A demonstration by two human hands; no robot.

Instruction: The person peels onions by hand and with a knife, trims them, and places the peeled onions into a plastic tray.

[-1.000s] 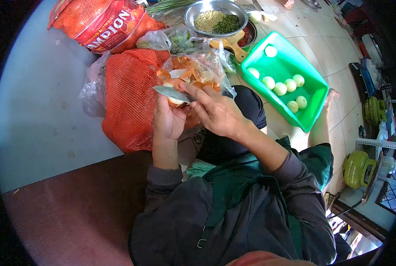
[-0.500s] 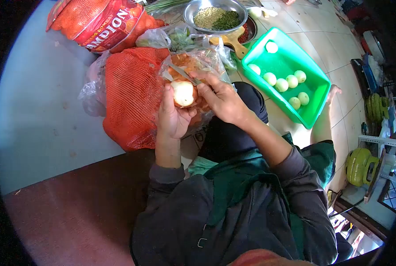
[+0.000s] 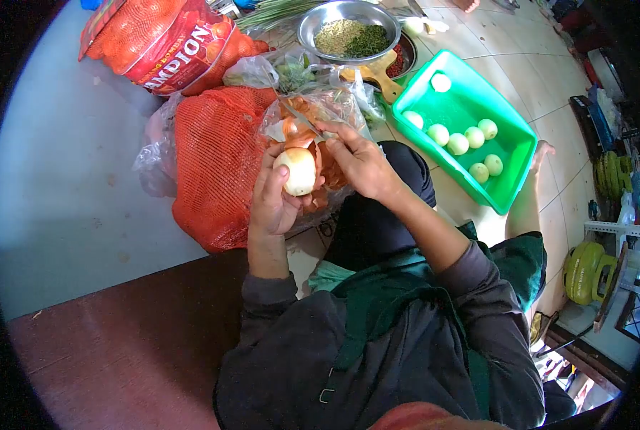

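Note:
My left hand [image 3: 271, 197] is closed round an onion [image 3: 300, 172], whose pale flesh faces up with brown skin still along its right side. In my right hand [image 3: 359, 159] is a knife [image 3: 301, 117], its blade pointing up and left above the onion. Loose brown onion skins [image 3: 302, 132] lie in a clear plastic bag [image 3: 341, 107] just beyond and below my hands. Left of the onion rests a red mesh sack [image 3: 216, 161]. To the right, a green basin [image 3: 435, 82] holds several peeled onions [image 3: 457, 145].
A metal bowl [image 3: 313, 51] of chopped greens stands at the back, beside a wooden handle [image 3: 377, 74]. A second mesh sack of onions [image 3: 177, 54] lies back left. A green gas cylinder [image 3: 585, 272] stands far right; a bare foot [image 3: 542, 154] is by the basin.
The onion has turned in my left hand, showing more of its pale side, with a flap of skin now hanging at its right. The view has shifted slightly.

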